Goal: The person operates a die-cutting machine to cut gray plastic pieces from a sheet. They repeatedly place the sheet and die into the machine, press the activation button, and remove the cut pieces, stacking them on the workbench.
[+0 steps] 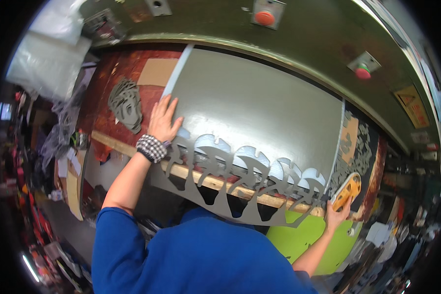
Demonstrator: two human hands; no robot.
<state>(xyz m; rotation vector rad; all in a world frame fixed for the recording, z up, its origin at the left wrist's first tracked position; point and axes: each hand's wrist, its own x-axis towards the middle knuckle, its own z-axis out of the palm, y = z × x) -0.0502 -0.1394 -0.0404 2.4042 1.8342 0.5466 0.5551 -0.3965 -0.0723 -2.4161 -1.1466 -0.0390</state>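
A large grey sheet [259, 93] lies on the work surface, its near edge cut into curved notches. My left hand [164, 117] rests on the sheet's left edge with fingers spread, a checkered band at the wrist. At the right end my right hand [338, 213] grips an orange, rounded, elongated cutting die [348, 191] with dark holes and a pale metal edge. A cut-out grey offcut web [220, 203] hangs over the near wooden edge, toward my body. Pale blue material shows through the notches.
Left of the sheet lie a pile of grey cut pieces [126, 105] and a brown board piece [157, 72]. Small grey scraps [360, 147] cover the right end. A green machine beam [206, 22] with a red button [264, 18] spans the far side. A lime-green panel [299, 240] stands near right.
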